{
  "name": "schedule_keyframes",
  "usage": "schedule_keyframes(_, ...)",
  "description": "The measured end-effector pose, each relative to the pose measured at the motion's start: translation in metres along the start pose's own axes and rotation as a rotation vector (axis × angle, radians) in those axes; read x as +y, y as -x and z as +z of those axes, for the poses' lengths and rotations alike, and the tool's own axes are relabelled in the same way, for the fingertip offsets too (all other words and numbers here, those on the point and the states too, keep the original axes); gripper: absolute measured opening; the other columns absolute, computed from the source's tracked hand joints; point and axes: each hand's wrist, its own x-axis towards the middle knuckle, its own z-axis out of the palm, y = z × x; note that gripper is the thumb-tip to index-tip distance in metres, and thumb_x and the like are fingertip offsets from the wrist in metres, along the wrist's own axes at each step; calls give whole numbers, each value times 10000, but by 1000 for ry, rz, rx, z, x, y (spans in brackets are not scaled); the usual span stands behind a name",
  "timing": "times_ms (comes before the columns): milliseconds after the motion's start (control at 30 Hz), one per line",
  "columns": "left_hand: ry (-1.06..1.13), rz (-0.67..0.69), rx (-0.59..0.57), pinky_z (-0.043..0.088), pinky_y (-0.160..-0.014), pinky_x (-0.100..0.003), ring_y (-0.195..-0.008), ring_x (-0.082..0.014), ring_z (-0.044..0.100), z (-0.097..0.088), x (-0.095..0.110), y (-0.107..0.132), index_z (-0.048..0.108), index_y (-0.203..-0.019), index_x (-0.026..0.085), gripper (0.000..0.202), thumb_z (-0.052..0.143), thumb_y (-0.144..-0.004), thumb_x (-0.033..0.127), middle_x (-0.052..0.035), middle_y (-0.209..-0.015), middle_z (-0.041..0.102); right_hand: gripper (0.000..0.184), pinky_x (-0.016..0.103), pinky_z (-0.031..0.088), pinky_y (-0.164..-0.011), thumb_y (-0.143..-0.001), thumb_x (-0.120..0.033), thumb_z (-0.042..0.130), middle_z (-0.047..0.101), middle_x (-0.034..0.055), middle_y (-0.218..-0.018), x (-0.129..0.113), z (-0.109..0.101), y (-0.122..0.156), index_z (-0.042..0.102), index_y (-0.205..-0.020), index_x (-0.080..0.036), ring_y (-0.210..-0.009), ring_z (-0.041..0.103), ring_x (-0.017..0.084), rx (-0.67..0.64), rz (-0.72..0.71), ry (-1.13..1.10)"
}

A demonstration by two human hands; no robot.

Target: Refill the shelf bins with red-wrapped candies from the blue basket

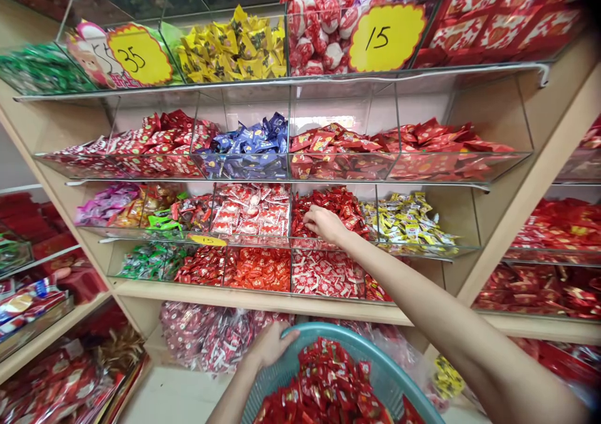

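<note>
My left hand (272, 345) grips the far left rim of a teal plastic basket (361, 333), thumb over the edge. Inside the basket lies a heap of red wrapped candies (335, 374). My right hand (323, 223) is over a clear bin of red wrapped candies (345, 201) on a middle shelf, its fingers curled shut. Whatever those fingers hold is hidden. Left of that bin are white-and-red wrapped candies (251, 211); to its right are yellow-and-white ones (408, 220).
Clear dividers and front panels (347, 167) edge each shelf. Higher up are yellow-wrapped candies (235, 45), blue packets (251, 139) and handwritten price tags (387, 37). Under the lowest shelf (263, 299) stand plastic bags of candies (220, 339). More stocked shelves flank both sides.
</note>
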Motion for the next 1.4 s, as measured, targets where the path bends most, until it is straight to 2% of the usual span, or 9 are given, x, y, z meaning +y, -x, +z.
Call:
schedule_keyframes(300, -5, 7, -10, 318, -584, -237, -712, -181, 594, -1, 1, 1, 629, -829, 160, 554, 335, -870, 627, -37, -764, 658, 187, 244, 344, -618, -892, -194, 461, 580, 53, -927, 0, -10, 8, 648, -901, -204, -804, 543, 162, 113, 13, -58)
schedule_keyframes(467, -8, 8, -1, 328, -599, -241, -732, -193, 601, 0, 0, 1, 636, -839, 164, 558, 333, -868, 632, -38, -776, 664, 135, 256, 383, -677, -853, -179, 512, 585, 38, -850, 9, -18, 16, 640, -811, -187, -766, 546, 155, 227, 50, -232)
schedule_keyframes(600, -25, 11, 3, 336, -604, -244, -724, -192, 593, -2, 1, 2, 638, -827, 158, 568, 332, -866, 635, -46, -780, 665, 111, 261, 399, -651, -820, -203, 545, 584, 16, -751, 4, -35, 41, 626, -746, -181, -680, 529, 140, 387, 76, -449)
schedule_keyframes(667, -29, 19, 8, 340, -608, -244, -717, -187, 589, -2, 2, 2, 636, -815, 158, 564, 336, -867, 632, -46, -774, 665, 107, 265, 404, -646, -812, -225, 554, 589, 11, -733, -4, -39, 65, 619, -738, -184, -676, 527, 142, 397, 78, -541)
schedule_keyframes(767, -3, 31, -2, 348, -612, -243, -710, -185, 591, -2, 3, 1, 636, -806, 157, 561, 339, -868, 629, -45, -763, 667, 126, 267, 407, -655, -816, -221, 533, 604, 18, -746, -18, -28, 113, 613, -725, -187, -697, 533, 146, 235, 76, -646)
schedule_keyframes(933, 45, 22, -21, 365, -622, -238, -735, -193, 593, 0, 3, -1, 644, -847, 157, 567, 359, -853, 647, -53, -802, 686, 144, 244, 380, -606, -765, -133, 490, 586, 16, -708, -30, 31, 200, 596, -680, -181, -642, 517, 134, -182, 179, -665)
schedule_keyframes(1033, 57, 31, -30, 373, -634, -234, -756, -190, 593, 0, 3, -1, 649, -861, 162, 562, 356, -857, 643, -45, -822, 690, 146, 241, 366, -613, -696, -88, 480, 591, 12, -697, -31, 58, 232, 588, -651, -177, -655, 527, 138, -335, 243, -621)
schedule_keyframes(1233, 31, 20, -24, 370, -632, -235, -748, -186, 589, -1, 6, 1, 649, -822, 160, 561, 349, -858, 633, -37, -776, 675, 147, 231, 360, -574, -701, -126, 489, 583, -1, -639, -29, 78, 247, 616, -642, -171, -616, 527, 136, -423, 336, -681)
schedule_keyframes(1400, 36, 13, -29, 366, -635, -237, -741, -188, 598, -2, 7, 2, 643, -825, 164, 539, 358, -863, 620, -43, -780, 676, 150, 290, 427, -716, -761, -278, 587, 661, 44, -809, -26, 79, 242, 694, -788, -176, -782, 591, 197, -368, 397, -672)
